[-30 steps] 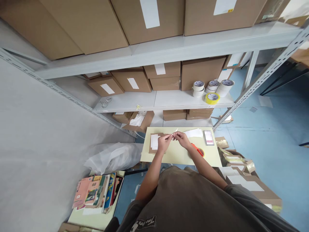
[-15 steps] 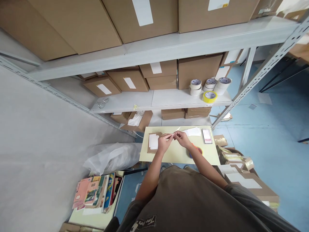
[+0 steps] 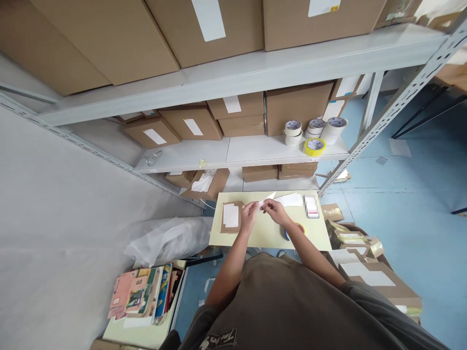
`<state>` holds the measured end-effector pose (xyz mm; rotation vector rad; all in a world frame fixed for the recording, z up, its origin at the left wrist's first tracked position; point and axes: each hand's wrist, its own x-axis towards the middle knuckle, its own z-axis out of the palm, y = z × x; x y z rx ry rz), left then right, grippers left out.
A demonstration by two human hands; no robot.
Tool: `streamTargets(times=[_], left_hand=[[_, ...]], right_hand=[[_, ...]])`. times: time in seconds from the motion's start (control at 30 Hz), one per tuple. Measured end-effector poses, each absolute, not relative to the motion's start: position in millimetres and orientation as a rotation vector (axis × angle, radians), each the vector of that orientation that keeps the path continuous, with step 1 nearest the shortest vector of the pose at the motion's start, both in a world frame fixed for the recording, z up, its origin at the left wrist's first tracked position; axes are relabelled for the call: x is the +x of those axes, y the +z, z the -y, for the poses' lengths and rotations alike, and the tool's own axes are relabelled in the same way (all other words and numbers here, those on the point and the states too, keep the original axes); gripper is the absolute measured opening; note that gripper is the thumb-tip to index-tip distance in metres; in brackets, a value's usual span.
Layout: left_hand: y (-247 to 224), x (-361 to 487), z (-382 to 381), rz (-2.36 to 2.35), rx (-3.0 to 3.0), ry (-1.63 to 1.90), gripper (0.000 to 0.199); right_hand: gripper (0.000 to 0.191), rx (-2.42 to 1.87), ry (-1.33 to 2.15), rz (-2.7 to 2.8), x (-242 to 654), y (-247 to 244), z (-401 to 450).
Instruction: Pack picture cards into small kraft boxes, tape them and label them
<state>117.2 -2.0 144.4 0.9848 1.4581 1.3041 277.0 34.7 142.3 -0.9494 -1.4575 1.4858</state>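
Observation:
Over the pale yellow table [image 3: 266, 236], my left hand [image 3: 249, 217] pinches a small white slip of paper [image 3: 261, 204]. My right hand [image 3: 275, 212] has its fingers closed at the slip's other side. A thin pale piece [image 3: 271, 196] sticks out beyond the right fingers; whether it belongs to the slip I cannot tell. Left of the hands lies a flat brown cardboard packet [image 3: 225, 230] with white paper [image 3: 230, 215] on it. White sheets [image 3: 290, 200] lie past my right hand. A tape roll [image 3: 300, 227] with yellow and blue parts is partly hidden by my right forearm.
A metal rack [image 3: 204, 80] with cardboard boxes [image 3: 299, 108] stands ahead. White tape rolls [image 3: 293, 132] and a yellow one [image 3: 314, 147] sit on its shelf. Opened boxes [image 3: 372, 277] are at the right, a plastic bag [image 3: 171, 238] and books [image 3: 142, 294] at the left.
The white slip shows more clearly between my hands, which have moved slightly apart. The pale piece beyond my right fingers looks larger. The view has shifted a little.

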Motion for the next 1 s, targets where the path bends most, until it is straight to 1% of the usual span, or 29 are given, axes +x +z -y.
streamTargets(times=[0.2,0.33,0.53,0.67,0.8,0.83,0.93,1.0], left_hand=[[146,124,0,-1.44,1.067,1.235,0.042],[139,133,-2,-1.423,0.955,1.264,0.044],[127,137,-13,-1.41,0.979,1.21,0.044],[116,105,-36,-1.389,0.809,1.294,0.046],[106,49,-61,-1.503,0.534,1.602,0.053],[105,36,-65,-1.537,0.501,1.632,0.054],[103,2,-68,-1.562,0.533,1.613,0.055],[101,-16,-63,-1.542,0.591,1.583,0.053]], right_hand=[[0.019,-0.982,1.501,1.381,288,135,-36],[0.026,-1.041,1.547,1.263,291,132,-37],[0.039,-1.031,1.548,1.244,295,133,-38],[0.041,-1.032,1.508,1.113,306,139,-40],[0.037,-1.112,1.391,0.956,307,144,-39],[0.036,-1.139,1.349,0.916,302,144,-39],[0.034,-1.201,1.279,0.81,273,142,-44],[0.043,-1.227,1.315,0.77,243,137,-50]])
